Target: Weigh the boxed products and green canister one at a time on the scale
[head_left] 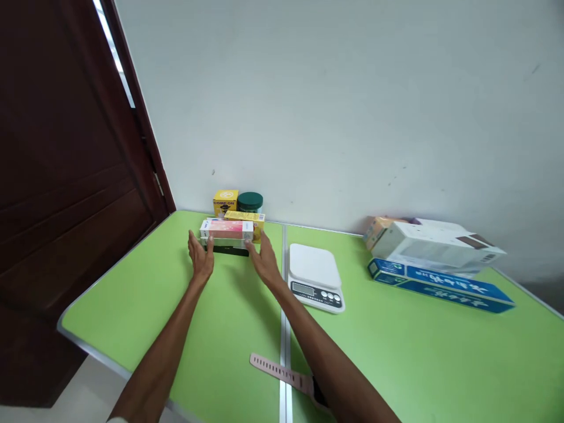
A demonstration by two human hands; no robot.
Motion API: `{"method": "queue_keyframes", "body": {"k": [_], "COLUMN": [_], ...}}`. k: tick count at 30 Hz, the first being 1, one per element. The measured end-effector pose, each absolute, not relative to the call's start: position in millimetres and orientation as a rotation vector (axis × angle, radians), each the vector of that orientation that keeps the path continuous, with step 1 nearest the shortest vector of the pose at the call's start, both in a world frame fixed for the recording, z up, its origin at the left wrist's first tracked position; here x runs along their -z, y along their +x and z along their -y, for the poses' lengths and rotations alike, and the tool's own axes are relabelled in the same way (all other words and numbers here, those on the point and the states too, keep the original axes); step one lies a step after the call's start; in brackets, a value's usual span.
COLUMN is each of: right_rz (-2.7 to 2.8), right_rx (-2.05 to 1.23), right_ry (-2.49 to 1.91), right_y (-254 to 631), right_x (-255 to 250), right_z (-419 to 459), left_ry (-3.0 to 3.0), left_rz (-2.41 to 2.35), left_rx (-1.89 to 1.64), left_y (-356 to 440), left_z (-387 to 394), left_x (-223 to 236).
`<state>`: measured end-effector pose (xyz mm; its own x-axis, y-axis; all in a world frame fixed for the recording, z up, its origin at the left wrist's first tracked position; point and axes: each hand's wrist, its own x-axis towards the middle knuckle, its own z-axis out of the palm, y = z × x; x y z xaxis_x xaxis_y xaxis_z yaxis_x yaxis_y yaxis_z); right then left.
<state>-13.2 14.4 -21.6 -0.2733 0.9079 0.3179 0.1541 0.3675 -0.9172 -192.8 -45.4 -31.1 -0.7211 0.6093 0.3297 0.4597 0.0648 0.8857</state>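
At the far left of the table, a pink and white box point(226, 229) lies on a white layer and a dark flat box point(224, 249). My left hand point(201, 257) stands at the left end of this stack, its fingers extended and thumb apart. At the opposite end is my right hand point(263, 258), also open, with its thumb close to the stack's front corner. Whether either palm presses on the boxes, I cannot tell. Right behind lie a yellow box point(245, 216), a yellow "COME ON" box point(225, 202) and a green-lidded jar point(250, 201).
A white kitchen scale point(314, 267) rests right of the table's seam. Farther right are a long blue box point(440, 285), a large white box point(436, 241) and a small orange box point(374, 229). A pink-strapped watch point(282, 372) lies under my right forearm. The wall point(335, 117) borders the back.
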Motion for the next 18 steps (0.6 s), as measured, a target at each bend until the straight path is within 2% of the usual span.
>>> {"method": "queue_keyframes", "body": {"k": [4,9,14,18], "right_rz": [1.663,1.589,1.516,1.445], "right_rx": [-1.009,-0.961,-0.802,-0.704], "right_ry": [-0.961,-0.950,-0.977,-1.098], "right_y": [-52,-50,-1,68], "right_x": [28,23,2,-1], "right_z": [-25,-20,-9,-1], "left_ry": [1.146,1.191,1.478,1.668], "left_rz": [-2.129,-2.080,-1.953,-1.780], "left_rx": [-1.612,-1.680,-1.767,-1.613], "left_y": [-209,-205,-170,-117], "left_z": [39,40,48,52], "left_x": [41,39,40,54]}}
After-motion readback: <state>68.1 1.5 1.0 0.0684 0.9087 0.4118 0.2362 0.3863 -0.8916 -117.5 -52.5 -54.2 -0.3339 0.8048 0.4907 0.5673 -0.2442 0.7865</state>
